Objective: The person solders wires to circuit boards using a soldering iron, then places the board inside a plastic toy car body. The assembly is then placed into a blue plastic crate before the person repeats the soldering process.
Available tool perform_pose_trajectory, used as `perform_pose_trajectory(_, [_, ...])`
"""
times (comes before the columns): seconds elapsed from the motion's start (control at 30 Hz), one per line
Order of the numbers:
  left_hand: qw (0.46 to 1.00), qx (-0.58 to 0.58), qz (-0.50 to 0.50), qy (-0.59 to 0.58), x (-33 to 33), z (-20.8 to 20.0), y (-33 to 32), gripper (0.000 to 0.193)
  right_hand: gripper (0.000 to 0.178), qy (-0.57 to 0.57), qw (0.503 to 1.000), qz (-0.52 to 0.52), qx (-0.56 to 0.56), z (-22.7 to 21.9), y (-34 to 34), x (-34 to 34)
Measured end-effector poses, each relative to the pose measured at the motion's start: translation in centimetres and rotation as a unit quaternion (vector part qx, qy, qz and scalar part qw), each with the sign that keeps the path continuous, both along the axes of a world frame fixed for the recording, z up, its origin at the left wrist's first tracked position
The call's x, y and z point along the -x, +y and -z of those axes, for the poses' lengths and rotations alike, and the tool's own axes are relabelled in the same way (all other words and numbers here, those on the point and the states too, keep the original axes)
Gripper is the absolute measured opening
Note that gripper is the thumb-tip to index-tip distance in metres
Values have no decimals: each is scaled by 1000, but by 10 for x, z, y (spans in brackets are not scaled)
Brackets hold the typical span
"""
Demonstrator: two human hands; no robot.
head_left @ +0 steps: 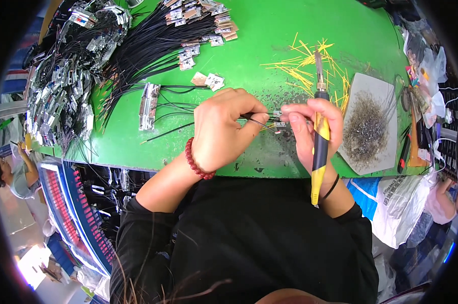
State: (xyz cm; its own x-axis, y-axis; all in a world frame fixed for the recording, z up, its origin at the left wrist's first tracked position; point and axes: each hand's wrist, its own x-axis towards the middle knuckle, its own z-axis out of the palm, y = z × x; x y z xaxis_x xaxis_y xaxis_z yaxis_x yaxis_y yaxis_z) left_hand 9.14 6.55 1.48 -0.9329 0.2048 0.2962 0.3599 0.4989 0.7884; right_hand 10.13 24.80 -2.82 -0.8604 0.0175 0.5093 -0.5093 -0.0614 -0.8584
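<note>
wires (181,106), partly hidden, are pinched by the left hand (223,121) while the right hand (306,136) holds a soldering iron (320,144).

Between the black wires (148,50) and yellow wires (302,73), a lane of bare table (259,30) lies open. Rightward, the iron (319,152) in the right hand (306,136) and the tray (361,83) obstruct; leftward, the module (149,106) and harness heap (62,96).

One head-worn fisheye looks closely down on both hands (221,124) (306,137).
</note>
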Motion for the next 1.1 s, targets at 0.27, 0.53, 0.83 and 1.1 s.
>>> perform_pose_trajectory(0.27, [998, 5, 6, 63, -7, 6, 2, 11, 33, -65, 997, -26, -31, -13, -1, -7])
perform_pose_trajectory(0.53, [995, 14, -2, 97, -10, 12, 5, 11, 38, -143, 981, -86, -98, -22, -1, 4])
perform_pose_trajectory(0.83, [997, -67, -4, -37, -14, 17, 3, 9, 24, -99, 983, -105, -114, 0, 33, 27])
perform_pose_trajectory(1.1, [999, -32, 13, -26, -17, 26, 4, 10, 26, 168, 818, -201, -513, -4, 41, 46])
